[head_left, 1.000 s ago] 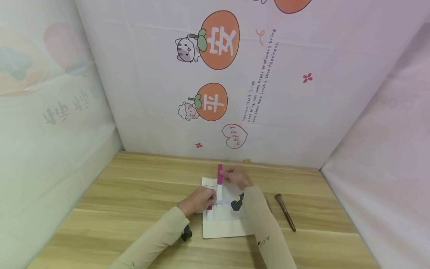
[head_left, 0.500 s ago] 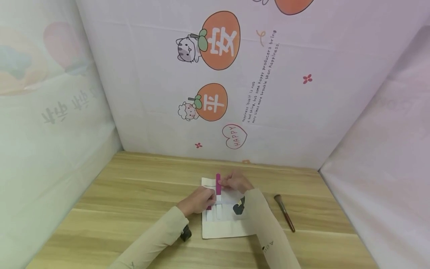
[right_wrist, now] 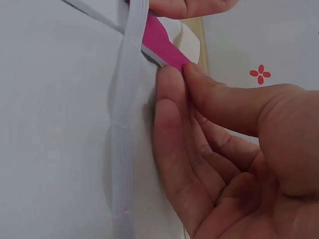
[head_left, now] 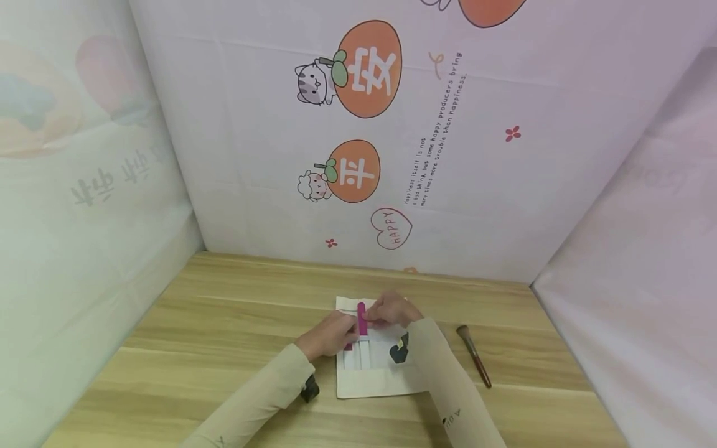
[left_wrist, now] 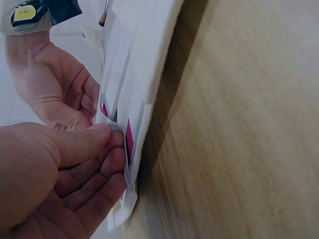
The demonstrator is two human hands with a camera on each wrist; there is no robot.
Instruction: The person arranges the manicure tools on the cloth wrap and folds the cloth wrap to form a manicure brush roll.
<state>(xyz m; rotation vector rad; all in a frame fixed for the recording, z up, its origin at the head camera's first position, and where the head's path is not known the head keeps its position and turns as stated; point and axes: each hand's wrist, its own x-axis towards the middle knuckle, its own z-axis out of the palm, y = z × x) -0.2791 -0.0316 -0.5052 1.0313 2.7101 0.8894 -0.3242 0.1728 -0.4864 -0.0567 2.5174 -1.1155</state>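
Observation:
An off-white cloth case (head_left: 372, 382) lies unfolded on the table, with a white elastic band (right_wrist: 124, 124) stitched across it in loops. My right hand (head_left: 393, 309) pinches a flat, round-ended strip (head_left: 361, 313), pink above and white below, between thumb and fingers. The strip's lower part runs under the band. Thumb and forefinger of my left hand (head_left: 334, 333) pinch the band just left of the strip, lifting it off the cloth in the left wrist view. A second pink piece (head_left: 348, 347) shows beneath the left hand, partly hidden.
A makeup brush (head_left: 474, 356) with a dark reddish handle lies on the wooden table (head_left: 252, 311) to the right of the case. White printed cloth walls (head_left: 269, 205) enclose the table at the back and both sides. Each wrist wears a small black camera (head_left: 310, 389).
The right hand has drawn the pink-and-white strip down toward me, so its white part has slid beneath the elastic band and the pink part now reaches it. The left hand stays in place.

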